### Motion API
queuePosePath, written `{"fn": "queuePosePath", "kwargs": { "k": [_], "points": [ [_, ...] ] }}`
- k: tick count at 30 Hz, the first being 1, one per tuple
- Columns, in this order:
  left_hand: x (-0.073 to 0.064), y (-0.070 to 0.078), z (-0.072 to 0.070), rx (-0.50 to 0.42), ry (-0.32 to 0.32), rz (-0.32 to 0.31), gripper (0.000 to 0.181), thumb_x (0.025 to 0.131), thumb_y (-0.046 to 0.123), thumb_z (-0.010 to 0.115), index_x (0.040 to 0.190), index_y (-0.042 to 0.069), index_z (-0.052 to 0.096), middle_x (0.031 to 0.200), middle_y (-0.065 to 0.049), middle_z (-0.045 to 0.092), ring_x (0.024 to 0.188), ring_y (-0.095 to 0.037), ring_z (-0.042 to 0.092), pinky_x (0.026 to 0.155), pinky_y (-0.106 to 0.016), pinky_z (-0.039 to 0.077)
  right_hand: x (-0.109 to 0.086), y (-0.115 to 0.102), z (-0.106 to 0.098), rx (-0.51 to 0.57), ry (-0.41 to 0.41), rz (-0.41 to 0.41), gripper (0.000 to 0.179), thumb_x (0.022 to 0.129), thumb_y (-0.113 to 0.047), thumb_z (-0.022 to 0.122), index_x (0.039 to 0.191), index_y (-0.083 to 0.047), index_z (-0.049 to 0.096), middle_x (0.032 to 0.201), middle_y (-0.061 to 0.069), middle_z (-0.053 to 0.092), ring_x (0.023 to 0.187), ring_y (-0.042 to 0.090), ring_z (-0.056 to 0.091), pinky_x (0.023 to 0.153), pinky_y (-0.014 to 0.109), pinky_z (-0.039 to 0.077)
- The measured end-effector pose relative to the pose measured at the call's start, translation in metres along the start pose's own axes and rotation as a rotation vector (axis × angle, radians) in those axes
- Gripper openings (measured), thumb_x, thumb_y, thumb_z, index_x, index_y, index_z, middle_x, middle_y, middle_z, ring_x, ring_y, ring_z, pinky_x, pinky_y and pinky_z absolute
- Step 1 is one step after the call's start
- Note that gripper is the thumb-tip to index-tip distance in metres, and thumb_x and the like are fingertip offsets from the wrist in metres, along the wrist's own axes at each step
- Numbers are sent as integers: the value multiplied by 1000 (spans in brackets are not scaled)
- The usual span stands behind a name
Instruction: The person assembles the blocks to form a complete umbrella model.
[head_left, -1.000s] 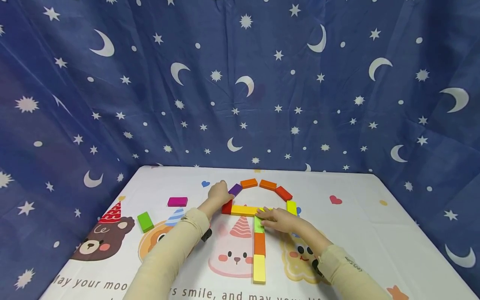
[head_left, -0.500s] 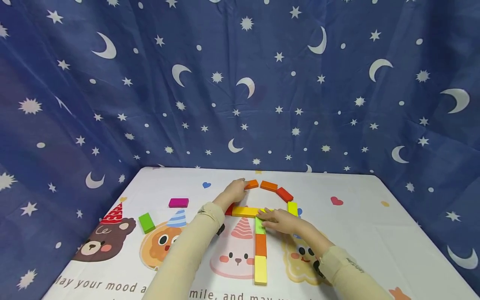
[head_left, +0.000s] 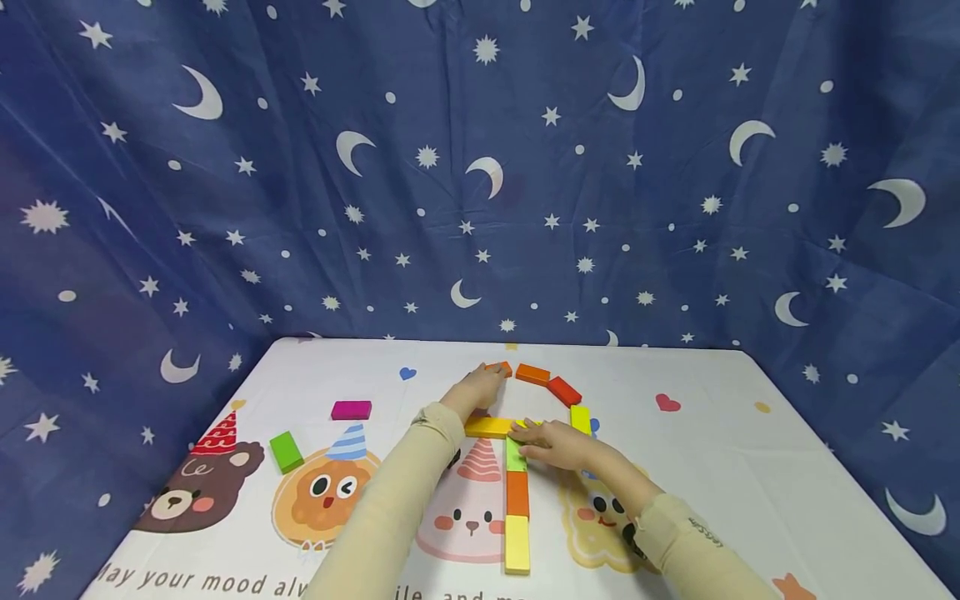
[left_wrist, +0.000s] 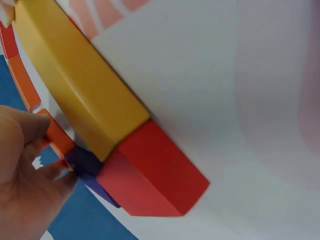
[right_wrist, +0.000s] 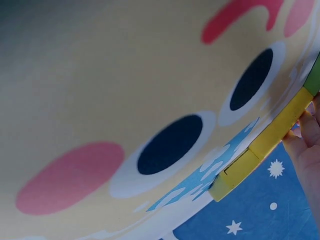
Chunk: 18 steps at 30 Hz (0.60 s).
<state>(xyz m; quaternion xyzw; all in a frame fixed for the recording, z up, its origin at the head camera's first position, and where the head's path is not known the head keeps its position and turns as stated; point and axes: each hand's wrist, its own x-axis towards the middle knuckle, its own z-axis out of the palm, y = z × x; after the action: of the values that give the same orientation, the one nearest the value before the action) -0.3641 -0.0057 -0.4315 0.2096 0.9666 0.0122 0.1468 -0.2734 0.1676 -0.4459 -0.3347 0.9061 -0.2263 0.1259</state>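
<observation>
At the left of an arc of blocks, my left hand (head_left: pixel 478 390) pinches an orange block (left_wrist: pixel 59 136) between thumb and fingers. The purple block (left_wrist: pixel 84 161) adjoins it, beside a red block (left_wrist: pixel 160 170) at the end of a yellow block (left_wrist: pixel 85 85); the hand hides purple and red in the head view. My right hand (head_left: pixel 566 446) rests with extended fingers where the yellow crossbar (head_left: pixel 487 428) meets a light green block (head_left: pixel 516 454). Below that, an orange block (head_left: pixel 517 494) and a pale yellow block (head_left: pixel 517 546) continue the stem.
Rightward the arc continues with another orange block (head_left: pixel 533 374), a red one (head_left: pixel 565 391) and an upright yellow one (head_left: pixel 580 419). A magenta block (head_left: pixel 351 410) and a green block (head_left: pixel 287 452) lie apart at left on the printed white tablecloth (head_left: pixel 720 467). A starry curtain (head_left: pixel 420 183) stands behind.
My left hand has moved right and away from me, off the purple and red blocks, onto the orange block of the arc. The right hand has stayed at the crossbar.
</observation>
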Motion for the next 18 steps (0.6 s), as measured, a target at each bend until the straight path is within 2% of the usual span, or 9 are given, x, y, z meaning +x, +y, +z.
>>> {"fn": "queuePosePath", "kwargs": {
  "k": [8, 18],
  "points": [
    [-2, -3, -1, -52, -65, 11, 67, 94, -3, 48, 151, 19, 21, 160, 3, 12, 148, -26, 8, 119, -43, 16, -1, -1, -3, -9, -1, -7, 41, 96, -27, 53, 131, -6, 56, 139, 16, 49, 133, 37, 39, 108, 55, 32],
    [0, -4, 2, -1, -58, 25, 69, 93, 1, 51, 152, 17, 17, 160, 1, 8, 147, -27, 8, 119, -41, 17, 0, 0, -1, 11, -3, 10, 41, 96, -28, 54, 131, -7, 56, 139, 15, 49, 134, 36, 38, 109, 54, 31]
  ]
}}
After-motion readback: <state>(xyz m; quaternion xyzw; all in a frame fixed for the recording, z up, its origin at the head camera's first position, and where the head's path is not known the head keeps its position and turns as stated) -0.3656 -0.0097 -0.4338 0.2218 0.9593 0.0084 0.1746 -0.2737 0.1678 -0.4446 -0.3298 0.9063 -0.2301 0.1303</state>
